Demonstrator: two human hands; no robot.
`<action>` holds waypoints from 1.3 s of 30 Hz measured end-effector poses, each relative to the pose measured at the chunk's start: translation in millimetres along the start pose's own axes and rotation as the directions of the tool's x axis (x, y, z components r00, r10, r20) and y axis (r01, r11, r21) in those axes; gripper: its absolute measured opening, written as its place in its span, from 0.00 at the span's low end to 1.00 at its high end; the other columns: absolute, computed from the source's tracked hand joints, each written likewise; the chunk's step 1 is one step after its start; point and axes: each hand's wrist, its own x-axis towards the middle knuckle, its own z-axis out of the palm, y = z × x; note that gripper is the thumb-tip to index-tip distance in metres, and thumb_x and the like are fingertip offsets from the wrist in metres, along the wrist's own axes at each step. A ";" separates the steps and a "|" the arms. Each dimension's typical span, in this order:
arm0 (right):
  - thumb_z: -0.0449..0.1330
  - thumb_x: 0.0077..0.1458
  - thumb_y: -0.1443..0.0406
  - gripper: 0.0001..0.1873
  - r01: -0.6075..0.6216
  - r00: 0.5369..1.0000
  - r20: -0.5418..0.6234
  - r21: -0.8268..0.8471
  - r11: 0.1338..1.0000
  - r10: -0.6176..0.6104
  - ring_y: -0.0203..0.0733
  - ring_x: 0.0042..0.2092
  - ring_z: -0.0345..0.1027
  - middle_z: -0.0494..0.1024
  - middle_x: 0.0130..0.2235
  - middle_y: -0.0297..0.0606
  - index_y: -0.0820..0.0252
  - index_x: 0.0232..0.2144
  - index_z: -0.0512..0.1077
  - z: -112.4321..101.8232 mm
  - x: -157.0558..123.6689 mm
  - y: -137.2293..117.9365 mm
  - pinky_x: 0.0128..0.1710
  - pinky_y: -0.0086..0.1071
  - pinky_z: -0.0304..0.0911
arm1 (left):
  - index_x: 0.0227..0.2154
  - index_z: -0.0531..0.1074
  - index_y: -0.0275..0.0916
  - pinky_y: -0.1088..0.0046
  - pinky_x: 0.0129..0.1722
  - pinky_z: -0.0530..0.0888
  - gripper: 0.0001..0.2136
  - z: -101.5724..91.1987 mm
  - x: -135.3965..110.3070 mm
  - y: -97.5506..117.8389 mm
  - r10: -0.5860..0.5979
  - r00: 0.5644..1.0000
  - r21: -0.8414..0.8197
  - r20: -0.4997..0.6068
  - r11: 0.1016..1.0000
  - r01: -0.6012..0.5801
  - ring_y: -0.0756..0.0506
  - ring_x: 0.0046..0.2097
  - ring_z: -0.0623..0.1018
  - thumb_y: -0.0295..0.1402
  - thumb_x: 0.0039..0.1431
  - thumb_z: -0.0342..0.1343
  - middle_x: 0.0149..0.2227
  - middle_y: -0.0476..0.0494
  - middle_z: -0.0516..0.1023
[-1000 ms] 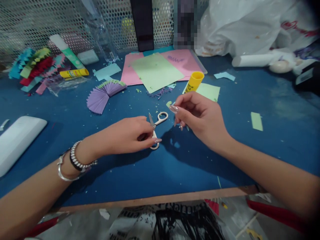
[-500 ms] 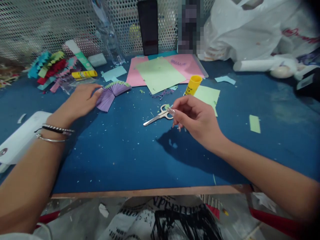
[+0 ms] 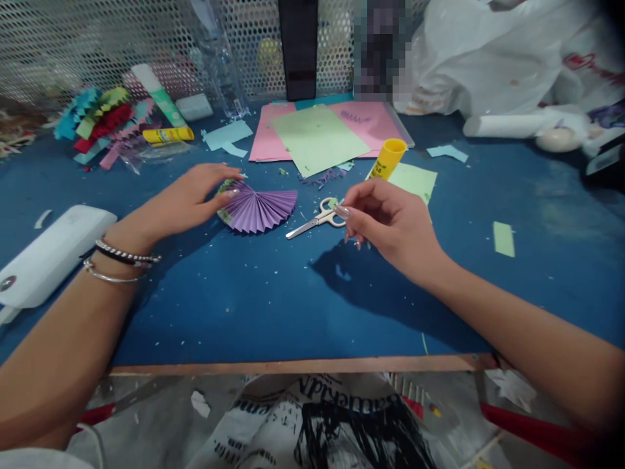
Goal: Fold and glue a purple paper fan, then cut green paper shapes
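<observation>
My left hand [image 3: 193, 195] is closed on the left end of a purple pleated paper fan [image 3: 266, 210], thumb and fingers pinching it. The fan has a green fringed edge and spreads to the right in a half round. My right hand [image 3: 385, 221] hovers over the table with curled fingers around a yellow glue stick [image 3: 388, 161], whose upper end sticks up behind the knuckles. Its lower end is hidden by the hand. Small scissors [image 3: 312, 221] with pale handles lie between the hands, one handle loop near my right fingertips.
Green paper [image 3: 317, 137] and pink paper [image 3: 266, 130] lie at the back, before a phone [image 3: 299, 52]. Colourful fringed strips [image 3: 102, 120] and another yellow glue stick [image 3: 168, 135] sit back left. A white device [image 3: 63, 254] lies left; a plastic bag [image 3: 488, 65] stands back right.
The purple fan has turned and moved right with my left hand, its pleats now opened towards me. My right hand stays nearly in place; the glue stick has tilted slightly. The view has shifted a little.
</observation>
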 end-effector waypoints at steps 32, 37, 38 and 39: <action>0.57 0.54 0.60 0.08 0.068 0.978 0.206 -0.127 0.990 -0.041 0.30 0.23 0.65 0.70 0.22 0.30 0.60 0.33 0.66 15.3 -1.9 9.0 0.21 0.25 0.60 | 0.22 0.68 0.42 0.73 0.23 0.59 0.20 4.3 -4.2 30.8 -0.270 0.861 -0.059 0.432 0.944 0.325 0.47 0.23 0.70 0.53 0.53 0.42 0.20 0.50 0.71; 0.55 0.55 0.62 0.07 0.117 0.956 0.284 -0.137 0.984 -0.074 0.30 0.24 0.65 0.71 0.23 0.31 0.60 0.34 0.66 19.4 -3.9 9.2 0.23 0.25 0.60 | 0.22 0.68 0.41 0.74 0.23 0.58 0.21 4.1 -4.7 46.6 -0.242 0.888 -0.072 0.390 0.954 0.292 0.48 0.24 0.70 0.52 0.54 0.42 0.21 0.50 0.71; 0.55 0.55 0.62 0.07 0.126 0.955 0.283 -0.137 0.983 -0.083 0.30 0.24 0.65 0.71 0.23 0.31 0.60 0.34 0.66 19.8 -4.1 9.3 0.23 0.25 0.60 | 0.22 0.68 0.41 0.74 0.23 0.58 0.21 4.2 -5.1 50.5 -0.241 0.895 -0.071 0.375 0.955 0.287 0.48 0.24 0.70 0.52 0.54 0.42 0.21 0.50 0.72; 0.55 0.55 0.62 0.07 0.134 0.957 0.276 -0.137 0.981 -0.093 0.30 0.25 0.65 0.71 0.24 0.31 0.60 0.34 0.67 20.1 -4.2 9.5 0.23 0.25 0.60 | 0.21 0.68 0.41 0.74 0.23 0.58 0.21 4.3 -5.4 54.4 -0.241 0.901 -0.069 0.362 0.956 0.284 0.48 0.24 0.70 0.52 0.55 0.42 0.21 0.50 0.72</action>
